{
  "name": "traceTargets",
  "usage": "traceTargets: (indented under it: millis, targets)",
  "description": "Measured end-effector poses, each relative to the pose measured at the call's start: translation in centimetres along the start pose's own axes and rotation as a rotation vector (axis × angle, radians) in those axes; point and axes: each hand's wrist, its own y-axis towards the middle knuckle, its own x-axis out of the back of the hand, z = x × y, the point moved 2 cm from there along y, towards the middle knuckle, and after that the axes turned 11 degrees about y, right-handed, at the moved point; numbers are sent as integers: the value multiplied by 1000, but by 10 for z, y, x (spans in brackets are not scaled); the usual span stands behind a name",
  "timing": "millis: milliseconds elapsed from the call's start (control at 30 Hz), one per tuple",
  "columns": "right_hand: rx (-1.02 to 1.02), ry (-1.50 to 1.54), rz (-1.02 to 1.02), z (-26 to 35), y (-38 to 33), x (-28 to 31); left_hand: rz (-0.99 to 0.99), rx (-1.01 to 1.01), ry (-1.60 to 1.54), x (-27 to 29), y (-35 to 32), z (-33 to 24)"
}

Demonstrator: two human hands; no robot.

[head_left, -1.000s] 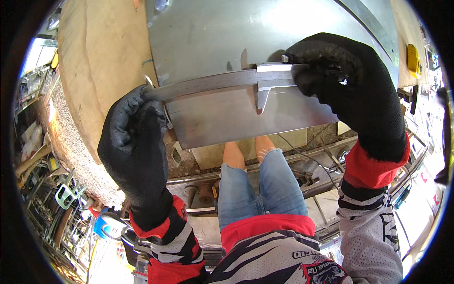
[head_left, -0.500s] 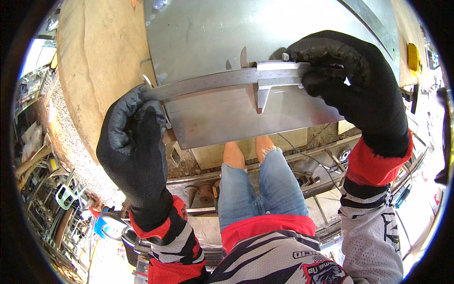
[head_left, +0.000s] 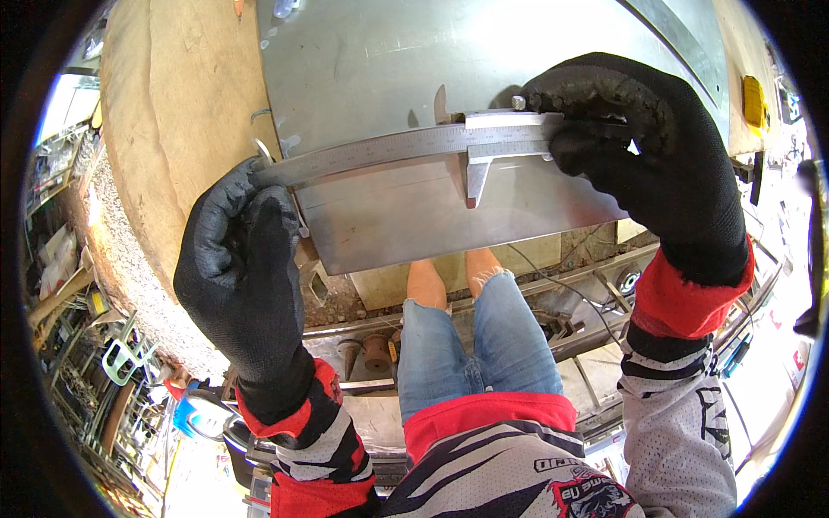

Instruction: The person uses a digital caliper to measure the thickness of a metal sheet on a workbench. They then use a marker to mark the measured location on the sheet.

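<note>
A long steel vernier caliper (head_left: 380, 148) spans the space between my two black-gloved hands, above a grey metal sheet (head_left: 371, 220). My left hand (head_left: 246, 233) is closed on the caliper's fixed-jaw end, thumb and fingers pinching it beside the sheet's left edge. My right hand (head_left: 639, 129) grips the other end, near the sliding part with its small lock screw. The caliper's sliding jaw stands around the middle right of the sheet, far apart from the fixed jaw. Part of the beam's right end is hidden by my right glove.
A wooden board (head_left: 190, 104) lies left of the sheet. At the far right sits a yellow tape measure (head_left: 755, 105). Below the sheet's near edge are metal frame bars, a cable (head_left: 561, 298) and a rusty cylinder (head_left: 376, 352). Cluttered metal racks fill the left side.
Almost nothing differs. The sheet and the caliper's left end appear shifted very slightly left; both hands keep their hold.
</note>
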Motion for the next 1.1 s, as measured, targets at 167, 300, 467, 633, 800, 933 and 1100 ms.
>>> traceTargets:
  millis: [167, 300, 467, 633, 800, 933, 1100]
  targets:
    - [12, -52, -7, 0, 1, 0, -5, -9, 2, 0, 0, 2]
    - [58, -9, 17, 3, 2, -1, -8, -13, 5, 0, 0, 3]
    - [-75, -55, -14, 1, 1, -1, -8, -17, 3, -1, 0, -1]
    - [-75, -2, -69, 1, -2, -1, -26, -14, 51, -2, -1, -3]
    - [17, 87, -105, -2, -3, -5, -7, 5, -16, -2, -1, -3]
    - [40, 104, -122, -4, -3, -5, -59, -22, 41, -5, -2, -3]
    - [9, 71, -86, 0, -7, -6, -44, -21, 50, 0, -6, -3]
